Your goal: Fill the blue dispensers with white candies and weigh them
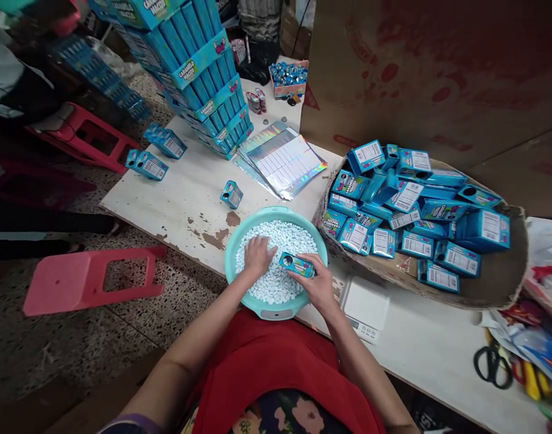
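Observation:
A turquoise basin (231, 253) full of small white candies (276, 292) sits at the table edge in front of me. My left hand (258, 256) reaches into the candies, thumb apart from the fingers; the fingertips are partly hidden among them. Over the right side of the basin, my right hand (320, 283) grips a small blue candy box (296, 265), tilted on its side, with a round hole at its left end. Another small blue box (231, 194) stands alone on the table beyond the basin.
To the right, a cut-down cardboard box (513, 259) holds many blue boxes. A white scale (365, 304) lies below it, with black scissors (493, 364) farther right. Shiny sticker sheets (285, 166) lie behind the basin, beside a tall stack of blue display boxes (199, 78). A red stool (95, 278) stands left.

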A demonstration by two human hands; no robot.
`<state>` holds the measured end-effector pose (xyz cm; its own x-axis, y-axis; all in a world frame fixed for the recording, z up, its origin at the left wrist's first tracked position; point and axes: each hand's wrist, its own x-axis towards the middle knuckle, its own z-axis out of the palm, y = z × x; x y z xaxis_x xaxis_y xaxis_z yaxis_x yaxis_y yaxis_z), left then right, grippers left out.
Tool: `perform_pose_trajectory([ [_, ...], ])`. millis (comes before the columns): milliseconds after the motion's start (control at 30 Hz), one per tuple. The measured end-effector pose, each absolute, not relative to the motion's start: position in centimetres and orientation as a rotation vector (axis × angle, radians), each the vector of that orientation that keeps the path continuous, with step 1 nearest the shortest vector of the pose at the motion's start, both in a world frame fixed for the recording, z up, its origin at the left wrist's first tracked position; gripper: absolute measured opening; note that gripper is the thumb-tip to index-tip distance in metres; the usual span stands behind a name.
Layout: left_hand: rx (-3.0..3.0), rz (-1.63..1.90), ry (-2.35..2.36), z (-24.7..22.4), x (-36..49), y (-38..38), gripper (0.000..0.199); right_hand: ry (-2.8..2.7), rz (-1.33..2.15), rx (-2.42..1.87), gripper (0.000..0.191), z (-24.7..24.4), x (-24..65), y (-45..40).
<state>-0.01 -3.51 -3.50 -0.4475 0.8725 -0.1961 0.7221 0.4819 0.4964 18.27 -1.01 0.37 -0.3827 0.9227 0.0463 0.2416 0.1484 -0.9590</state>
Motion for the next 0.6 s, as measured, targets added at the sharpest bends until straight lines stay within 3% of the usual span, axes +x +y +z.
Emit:
perform_pose_trajectory([
  [67,1.418,0.206,2.338,-4.4,1.6,-3.8,0.030,-1.721,1.248,-1.127,0.037,0.2,18.4,-1.1],
  [133,1.368,0.215,2.273,-4.8,3.1,-3.7,0.027,-1.707,1.226,-1.165,0.036,0.4,18.8,-1.1],
  [300,0.790,0.948,1.942,-5.4,2.9,-2.6,0.016,-1.720,1.181,-1.268,0.036,1.1,20.0,-1.3],
  [467,0.601,1.111,1.712,-3.8,0.9,-2.5,0.036,-1.768,1.154,-1.304,0.035,1.9,20.2,-1.9],
  [600,0.377,1.296,1.321,0.2,1.0,-2.9,0.032,-1.808,1.120,-1.325,0.033,1.8,19.2,-2.2],
])
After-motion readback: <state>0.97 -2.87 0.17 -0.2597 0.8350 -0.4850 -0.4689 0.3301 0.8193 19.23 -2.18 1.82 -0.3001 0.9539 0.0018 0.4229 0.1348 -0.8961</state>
